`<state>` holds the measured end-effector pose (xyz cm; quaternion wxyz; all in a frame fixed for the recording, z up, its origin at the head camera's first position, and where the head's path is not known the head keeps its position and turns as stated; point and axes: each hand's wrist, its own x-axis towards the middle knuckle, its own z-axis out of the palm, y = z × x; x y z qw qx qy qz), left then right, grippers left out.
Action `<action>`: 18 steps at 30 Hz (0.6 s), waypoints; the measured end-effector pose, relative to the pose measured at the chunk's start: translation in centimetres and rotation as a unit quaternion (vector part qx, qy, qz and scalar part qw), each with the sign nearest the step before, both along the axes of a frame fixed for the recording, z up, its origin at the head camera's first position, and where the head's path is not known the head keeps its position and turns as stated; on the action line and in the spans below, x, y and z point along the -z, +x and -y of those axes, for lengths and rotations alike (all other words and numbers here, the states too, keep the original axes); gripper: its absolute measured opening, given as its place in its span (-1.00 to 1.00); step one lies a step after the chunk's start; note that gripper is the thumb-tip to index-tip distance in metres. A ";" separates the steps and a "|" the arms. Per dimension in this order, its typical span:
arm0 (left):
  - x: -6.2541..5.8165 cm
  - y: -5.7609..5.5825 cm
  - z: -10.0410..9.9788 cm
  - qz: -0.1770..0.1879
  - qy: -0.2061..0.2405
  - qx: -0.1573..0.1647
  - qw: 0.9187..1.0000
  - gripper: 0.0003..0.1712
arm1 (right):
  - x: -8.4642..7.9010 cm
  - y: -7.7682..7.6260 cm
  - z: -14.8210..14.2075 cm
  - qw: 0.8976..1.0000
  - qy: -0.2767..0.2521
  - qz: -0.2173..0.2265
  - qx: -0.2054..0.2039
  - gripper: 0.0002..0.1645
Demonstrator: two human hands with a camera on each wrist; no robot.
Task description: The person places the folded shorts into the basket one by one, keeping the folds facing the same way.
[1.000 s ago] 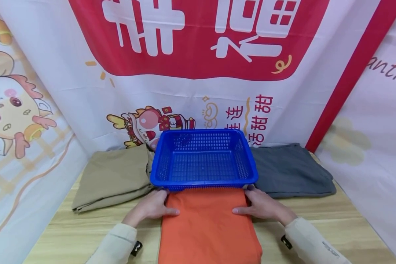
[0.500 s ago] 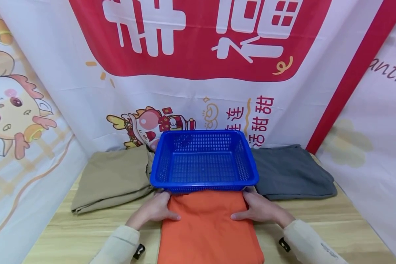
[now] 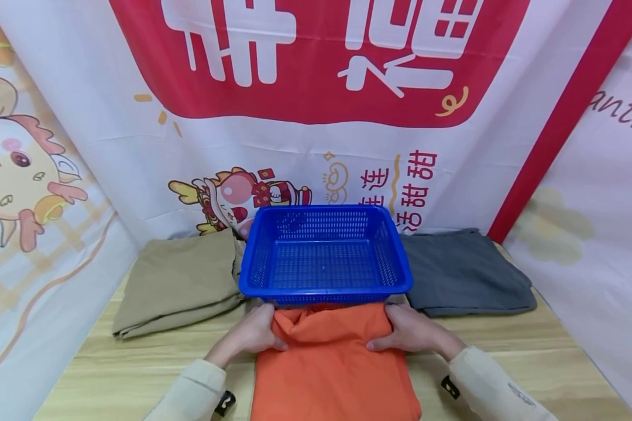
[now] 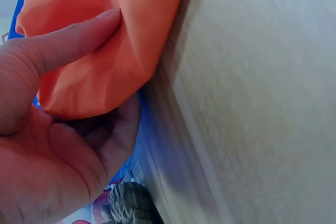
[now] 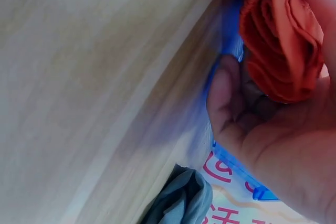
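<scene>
A folded orange garment (image 3: 337, 362) lies in front of the blue basket, its far end rumpled and slightly lifted. My left hand (image 3: 255, 332) grips its far left corner. In the left wrist view the thumb presses on top of the orange cloth (image 4: 100, 72) and the curled fingers go beneath. At the far right corner my right hand (image 3: 411, 328) holds the garment the same way. Several stacked layers of the orange cloth (image 5: 281, 40) show in the right wrist view, between thumb and fingers. Some fingertips are hidden under the fabric.
The blue plastic basket (image 3: 323, 292), with nothing in it, stands just beyond the garment. Folded khaki cloth (image 3: 181, 280) lies to its left and folded dark grey cloth (image 3: 466, 272) to its right on the wooden table (image 3: 511, 351). Printed cloth hangings (image 3: 316, 140) enclose the back and sides.
Both hands have drawn slightly inward, closer together. The garment's far end has bunched into a raised fold and come a little away from the basket.
</scene>
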<state>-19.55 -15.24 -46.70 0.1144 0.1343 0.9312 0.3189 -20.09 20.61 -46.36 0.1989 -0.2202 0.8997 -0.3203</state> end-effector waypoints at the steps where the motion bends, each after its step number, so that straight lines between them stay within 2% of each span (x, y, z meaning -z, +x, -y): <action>1: 0.0 0.0 0.0 -0.005 0.009 0.005 1.000 -0.33 | 0.0 0.0 0.0 1.000 -0.004 0.001 0.000 -0.39; 5: -0.4 0.2 0.1 -0.020 0.053 0.039 0.998 -0.43 | -0.1 0.1 -0.1 0.999 -0.008 -0.029 -0.011 -0.52; 8: -0.9 0.3 0.4 -0.015 0.079 0.071 0.994 -0.53 | -0.4 0.4 -0.2 0.998 0.003 -0.052 -0.022 -0.56; 9: -1.0 0.4 0.5 -0.006 0.090 0.080 0.993 -0.56 | -0.6 0.6 -0.2 0.998 0.003 -0.054 -0.027 -0.58; 13: -1.9 0.7 0.9 0.039 0.147 0.111 0.982 -0.45 | -1.7 1.3 -0.5 0.998 -0.017 -0.041 -0.050 -0.68; 18: -3.8 1.2 1.3 0.101 0.213 0.135 0.962 -0.41 | -3.5 1.9 -0.9 0.996 -0.066 -0.032 -0.057 -0.61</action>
